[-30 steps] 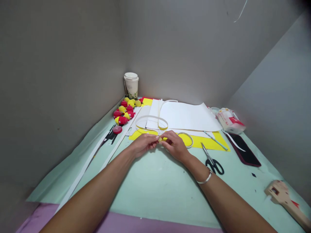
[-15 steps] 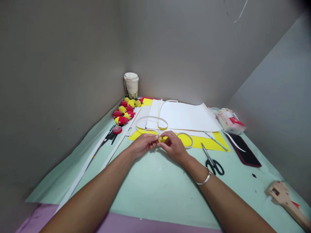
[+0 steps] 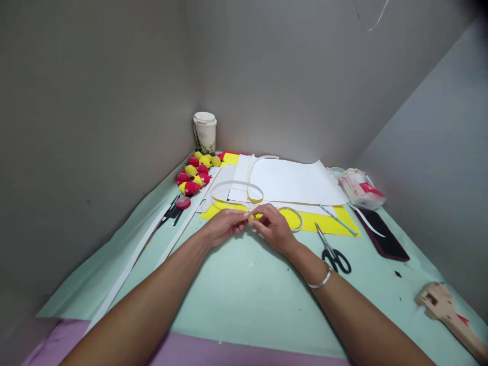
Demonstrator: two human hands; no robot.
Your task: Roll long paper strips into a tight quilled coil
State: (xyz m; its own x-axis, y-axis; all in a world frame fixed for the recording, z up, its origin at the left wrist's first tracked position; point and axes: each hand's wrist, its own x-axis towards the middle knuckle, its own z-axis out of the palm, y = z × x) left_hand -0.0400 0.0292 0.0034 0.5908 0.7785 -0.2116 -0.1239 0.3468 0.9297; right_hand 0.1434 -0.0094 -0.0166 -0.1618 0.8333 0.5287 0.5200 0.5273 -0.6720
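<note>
Between my two hands is a small yellow coil that looks like a rolled paper strip. My left hand is closed, pinching the coil from the left with thumb and fingertips. My right hand curls in from the right, its thumb and fingers pinched at the coil's other side. Just behind the hands, a long pale strip with a yellow side loops over the papers. It seems to run toward the coil, but the fingers hide the join. A ring-shaped strip coil lies right of my right hand.
Scissors, a phone, a tissue pack and a glue gun lie to the right. White paper covers yellow sheets. Red and yellow paper figures and a lidded cup stand at the back left.
Both hands stay at nearly the same spot around the coil, with the right fingers shifted slightly. The whole view has moved a little.
</note>
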